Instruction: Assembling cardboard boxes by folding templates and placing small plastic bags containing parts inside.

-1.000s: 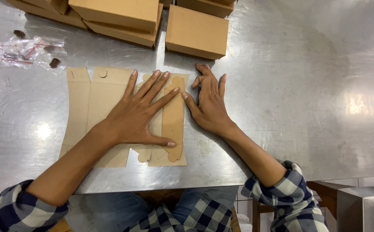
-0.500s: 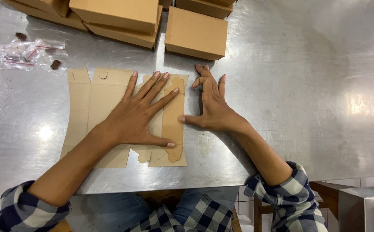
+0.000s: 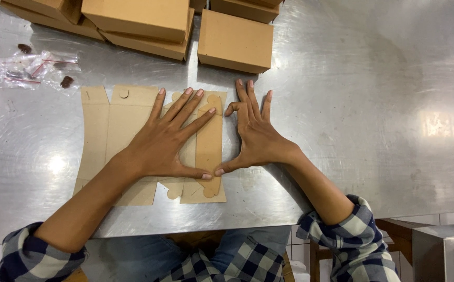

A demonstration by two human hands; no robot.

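1. My left hand (image 3: 162, 143) lies flat, fingers spread, pressing on the unfolded cardboard blank (image 3: 117, 141) on the steel table (image 3: 373, 130).
2. My right hand (image 3: 255, 136) is open too, palm down just beside the blank's right edge, its thumb touching the folded flap (image 3: 210, 151).
3. Neither hand grips anything.
4. Finished brown boxes (image 3: 235, 39) sit beyond; clear packets (image 3: 36, 70) lie far left.
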